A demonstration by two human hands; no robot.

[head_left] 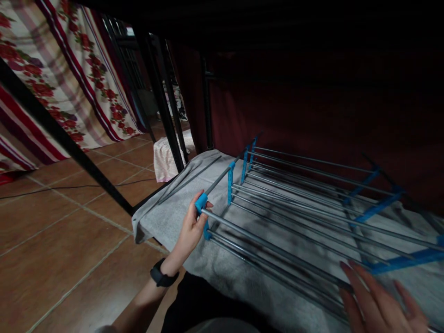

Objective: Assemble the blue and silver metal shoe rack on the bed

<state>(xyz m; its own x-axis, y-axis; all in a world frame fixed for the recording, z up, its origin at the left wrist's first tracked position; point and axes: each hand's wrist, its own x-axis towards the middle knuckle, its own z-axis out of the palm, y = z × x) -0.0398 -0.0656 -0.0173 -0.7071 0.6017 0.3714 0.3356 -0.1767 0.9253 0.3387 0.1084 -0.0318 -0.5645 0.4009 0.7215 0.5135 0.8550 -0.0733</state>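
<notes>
My left hand (192, 219) is closed around the blue connector (201, 202) at the near left corner of the rack (287, 255), thumb on one side and fingers behind. The rack lies on the grey cloth (166, 219) over the lower deck, its front tube (243, 231) running off toward my right. My right hand (385, 296) is blurred at the lower edge, fingers spread by that tube; I cannot tell whether they grip it. I judge this to be handling the frame by its near side, so I would press the connector along the tube's line instead of twisting it, and give the right hand firm support on the metal so both ends bear evenly. The cloth would likely ruck up if I dragged the rack, and an uneven push could rack the blue upright (230, 185) out of line, so small, level pressure suits best.
</notes>
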